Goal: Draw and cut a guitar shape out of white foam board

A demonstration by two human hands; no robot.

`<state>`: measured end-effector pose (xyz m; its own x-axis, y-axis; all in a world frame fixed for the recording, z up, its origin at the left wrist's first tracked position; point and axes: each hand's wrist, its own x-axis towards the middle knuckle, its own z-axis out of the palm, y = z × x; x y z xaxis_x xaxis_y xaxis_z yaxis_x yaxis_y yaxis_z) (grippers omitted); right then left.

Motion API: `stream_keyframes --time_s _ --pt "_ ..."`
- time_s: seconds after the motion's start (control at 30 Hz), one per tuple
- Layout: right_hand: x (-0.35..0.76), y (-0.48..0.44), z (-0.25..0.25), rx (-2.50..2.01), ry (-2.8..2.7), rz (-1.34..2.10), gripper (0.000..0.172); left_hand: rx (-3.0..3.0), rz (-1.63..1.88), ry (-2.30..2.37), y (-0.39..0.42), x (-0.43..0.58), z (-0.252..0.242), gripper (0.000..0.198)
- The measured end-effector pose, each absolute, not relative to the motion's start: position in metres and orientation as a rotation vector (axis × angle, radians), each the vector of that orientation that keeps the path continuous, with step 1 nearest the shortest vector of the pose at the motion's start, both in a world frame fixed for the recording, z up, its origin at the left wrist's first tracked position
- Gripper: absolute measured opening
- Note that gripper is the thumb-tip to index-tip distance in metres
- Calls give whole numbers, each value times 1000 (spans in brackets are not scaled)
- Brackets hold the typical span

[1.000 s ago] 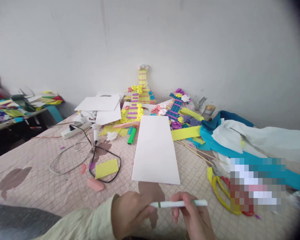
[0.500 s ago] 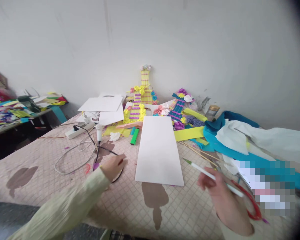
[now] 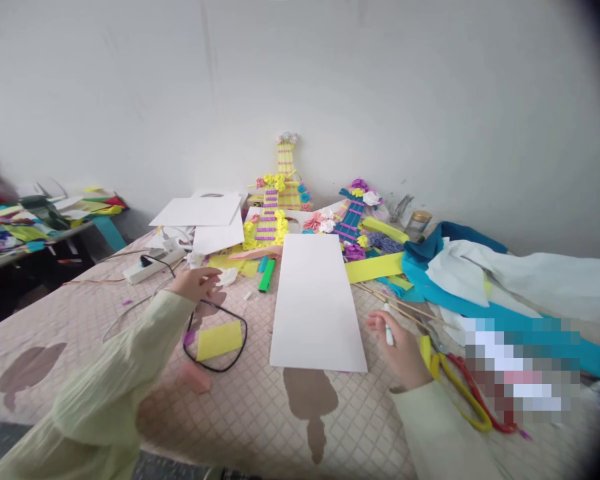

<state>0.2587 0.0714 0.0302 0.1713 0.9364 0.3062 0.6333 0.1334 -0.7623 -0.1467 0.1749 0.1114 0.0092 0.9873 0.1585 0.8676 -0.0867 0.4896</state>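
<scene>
My right hand (image 3: 403,343) is closed on a white marker (image 3: 389,328), held nearly upright just right of a long white sheet (image 3: 314,300) that lies on the pink quilted surface (image 3: 260,407). My left hand (image 3: 195,283) reaches out to the left of the sheet, beside a white crumpled scrap (image 3: 226,275) and over a black cable loop (image 3: 230,363). Its fingers are curled, and what they hold is hidden. A white glue gun tip (image 3: 196,257) shows just above that hand. A yellow foam piece (image 3: 219,339) lies inside the cable loop.
A green highlighter (image 3: 267,275), a white power strip (image 3: 147,265) and white sheets (image 3: 200,210) lie beyond the left hand. Flowered craft guitars (image 3: 280,200) lean on the wall. Blue and white cloth (image 3: 505,280), wooden sticks (image 3: 395,303) and yellow-and-red scissors (image 3: 460,393) lie at right.
My hands have parted: the left moved from the marker out to the far left by the cable, and the right carried the marker to the right of the white sheet, tilting it upright.
</scene>
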Motion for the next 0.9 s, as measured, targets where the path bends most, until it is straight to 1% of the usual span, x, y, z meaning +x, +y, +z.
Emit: stream_keyframes --time_s 0.1,0.2,0.3,0.43,0.5,0.57,0.67,0.8,0.9 --pt "256 82 17 -1734 -1664 355 24 2343 683 1787 153 -162 123 27" --pt "251 90 10 -1814 -1659 387 17 2478 587 1573 122 -174 115 29" --pt "245 90 17 -1739 -1532 550 21 2508 402 1470 87 -181 83 33" --pt "247 66 50 -1506 -1309 790 32 2607 307 1496 44 -182 31 40" --pt "257 47 70 -1501 -1261 848 36 2632 369 1560 32 -182 10 40" --pt "270 26 82 -1566 -1291 828 37 2630 504 1604 28 -184 -5 34" --pt "287 -1 79 -1690 -1342 769 37 2585 709 1717 38 -192 -14 27" --pt "293 -34 50 -1747 -1273 727 37 2556 834 1863 56 -192 2 24" --pt "288 -59 30 -1747 -1142 671 37 2483 930 1800 54 -169 25 22"
